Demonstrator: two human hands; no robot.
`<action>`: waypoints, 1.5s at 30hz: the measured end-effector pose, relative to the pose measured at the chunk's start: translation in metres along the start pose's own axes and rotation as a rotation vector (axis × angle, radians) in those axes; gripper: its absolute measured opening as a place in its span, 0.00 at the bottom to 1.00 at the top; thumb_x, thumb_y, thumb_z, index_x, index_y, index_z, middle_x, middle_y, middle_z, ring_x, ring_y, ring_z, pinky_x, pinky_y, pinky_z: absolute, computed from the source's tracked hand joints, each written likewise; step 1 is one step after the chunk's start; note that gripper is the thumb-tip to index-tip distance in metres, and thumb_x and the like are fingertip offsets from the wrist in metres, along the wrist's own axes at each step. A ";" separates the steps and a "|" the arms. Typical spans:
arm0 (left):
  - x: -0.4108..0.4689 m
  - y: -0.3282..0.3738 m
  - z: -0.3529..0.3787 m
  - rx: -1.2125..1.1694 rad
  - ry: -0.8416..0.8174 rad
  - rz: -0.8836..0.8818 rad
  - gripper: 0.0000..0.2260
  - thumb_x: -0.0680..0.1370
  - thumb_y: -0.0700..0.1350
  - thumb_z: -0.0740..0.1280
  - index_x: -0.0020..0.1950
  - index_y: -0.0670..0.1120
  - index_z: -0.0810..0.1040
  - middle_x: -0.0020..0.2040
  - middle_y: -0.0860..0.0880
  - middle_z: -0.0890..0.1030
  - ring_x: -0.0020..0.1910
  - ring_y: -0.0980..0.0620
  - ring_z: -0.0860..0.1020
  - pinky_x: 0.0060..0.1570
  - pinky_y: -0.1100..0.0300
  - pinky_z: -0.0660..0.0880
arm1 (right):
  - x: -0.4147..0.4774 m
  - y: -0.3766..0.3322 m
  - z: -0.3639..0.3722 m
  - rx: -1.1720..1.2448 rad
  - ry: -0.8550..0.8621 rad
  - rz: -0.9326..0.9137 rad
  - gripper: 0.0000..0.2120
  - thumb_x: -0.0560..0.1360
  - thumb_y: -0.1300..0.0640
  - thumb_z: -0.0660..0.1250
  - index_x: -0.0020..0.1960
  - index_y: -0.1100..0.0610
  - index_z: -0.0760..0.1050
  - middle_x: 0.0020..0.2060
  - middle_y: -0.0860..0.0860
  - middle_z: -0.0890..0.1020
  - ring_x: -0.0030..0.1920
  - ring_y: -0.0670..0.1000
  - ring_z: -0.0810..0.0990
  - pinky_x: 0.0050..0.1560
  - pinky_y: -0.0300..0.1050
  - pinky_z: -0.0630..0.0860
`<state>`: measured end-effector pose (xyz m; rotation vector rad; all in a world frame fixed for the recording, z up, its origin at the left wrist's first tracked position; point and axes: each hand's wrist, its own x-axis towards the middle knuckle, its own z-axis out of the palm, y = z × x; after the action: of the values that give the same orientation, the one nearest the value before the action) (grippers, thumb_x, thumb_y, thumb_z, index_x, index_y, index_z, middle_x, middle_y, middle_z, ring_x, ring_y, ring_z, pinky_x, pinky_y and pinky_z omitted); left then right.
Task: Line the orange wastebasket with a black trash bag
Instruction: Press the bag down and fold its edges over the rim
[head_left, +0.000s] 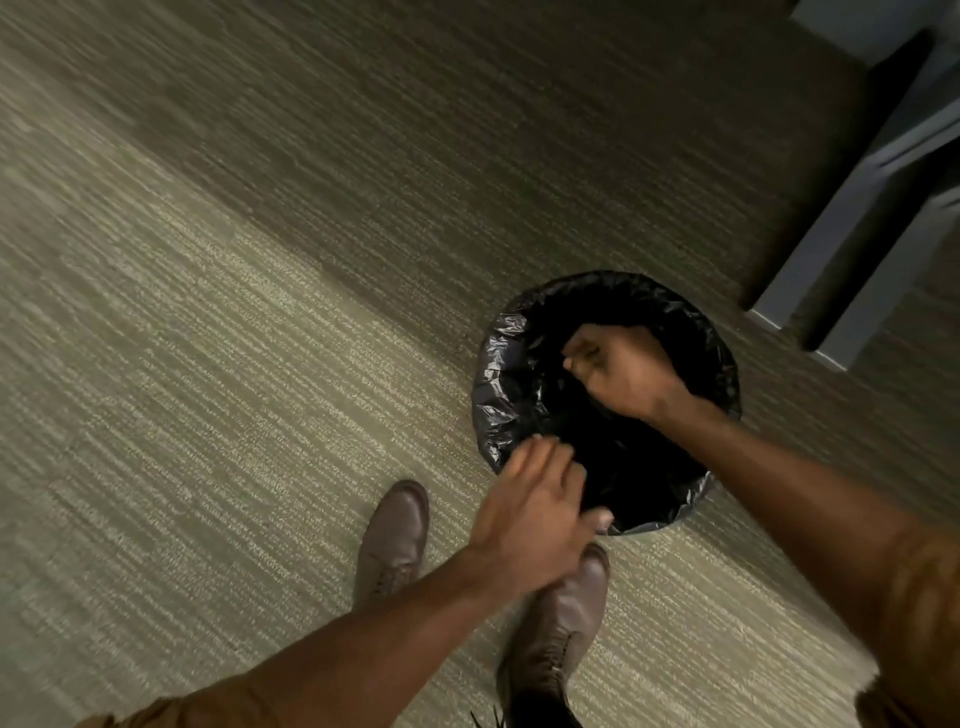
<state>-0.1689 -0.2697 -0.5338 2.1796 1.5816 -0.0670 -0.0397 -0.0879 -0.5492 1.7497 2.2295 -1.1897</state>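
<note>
A round wastebasket stands on the carpet, fully wrapped in a black trash bag (501, 384) folded over its rim; no orange shows. My right hand (621, 371) is down inside the bag's opening, fingers curled against the plastic. My left hand (537, 506) rests on the near rim, fingers bent over the bag's folded edge, thumb on the inner side. The bag's inside is dark and its bottom is hidden.
Striped green-beige carpet (234, 338) covers the floor. Two brown leather shoes (395, 540) stand just in front of the basket. Grey furniture legs or panels (852, 249) rise at the right, close behind the basket.
</note>
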 end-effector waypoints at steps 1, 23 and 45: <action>0.002 -0.006 -0.001 -0.016 0.127 -0.088 0.25 0.85 0.61 0.62 0.68 0.41 0.81 0.71 0.40 0.80 0.73 0.40 0.76 0.75 0.43 0.71 | -0.015 0.002 0.002 0.021 0.080 -0.011 0.04 0.78 0.54 0.74 0.51 0.51 0.85 0.48 0.51 0.90 0.52 0.54 0.89 0.54 0.50 0.83; 0.033 -0.046 -0.016 -1.538 0.326 -1.538 0.15 0.76 0.49 0.80 0.48 0.42 0.77 0.44 0.48 0.79 0.41 0.49 0.75 0.74 0.44 0.73 | -0.136 0.024 0.098 1.544 0.891 1.229 0.28 0.61 0.46 0.89 0.41 0.56 0.72 0.42 0.55 0.85 0.53 0.59 0.89 0.63 0.61 0.84; 0.007 -0.019 0.017 -2.099 0.102 -1.374 0.20 0.70 0.39 0.82 0.61 0.40 0.87 0.63 0.38 0.88 0.63 0.39 0.86 0.67 0.46 0.82 | -0.166 0.027 0.131 2.052 0.626 0.809 0.29 0.68 0.42 0.80 0.64 0.56 0.84 0.60 0.55 0.89 0.54 0.53 0.91 0.66 0.53 0.81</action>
<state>-0.1801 -0.2651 -0.5575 -0.5173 1.3934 0.8198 -0.0094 -0.2969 -0.5737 2.8812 -0.9325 -2.9136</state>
